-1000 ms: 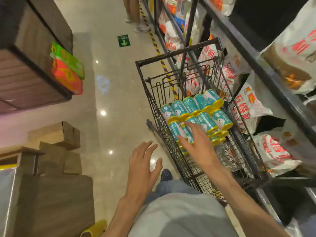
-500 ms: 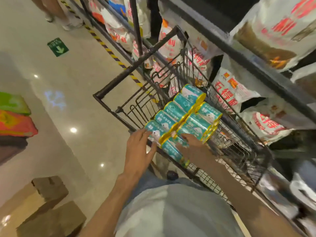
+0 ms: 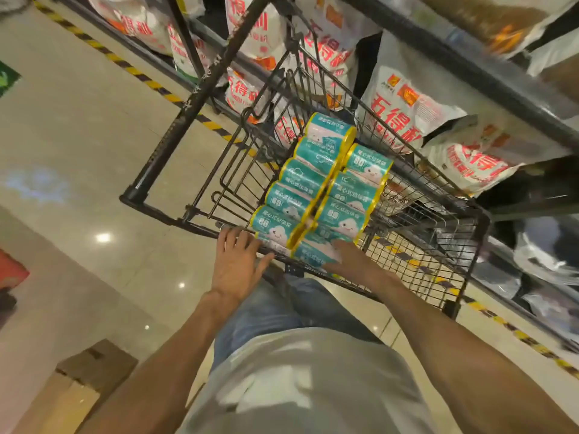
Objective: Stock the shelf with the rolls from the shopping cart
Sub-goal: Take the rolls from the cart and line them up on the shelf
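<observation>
We are now closing both hands, left (image 3: 235,261) spread and right (image 3: 341,256) curling, on the near-edge rolls (image 3: 283,230) in the cart (image 3: 438,245).

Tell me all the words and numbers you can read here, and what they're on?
"五得利": red, on the white bags on the shelf.
"80": on the teal rolls in the shopping cart.
White characters above the "80": too blurred to read.
Small print on the bags: too small.
Green floor sign: cut off, unreadable.
</observation>
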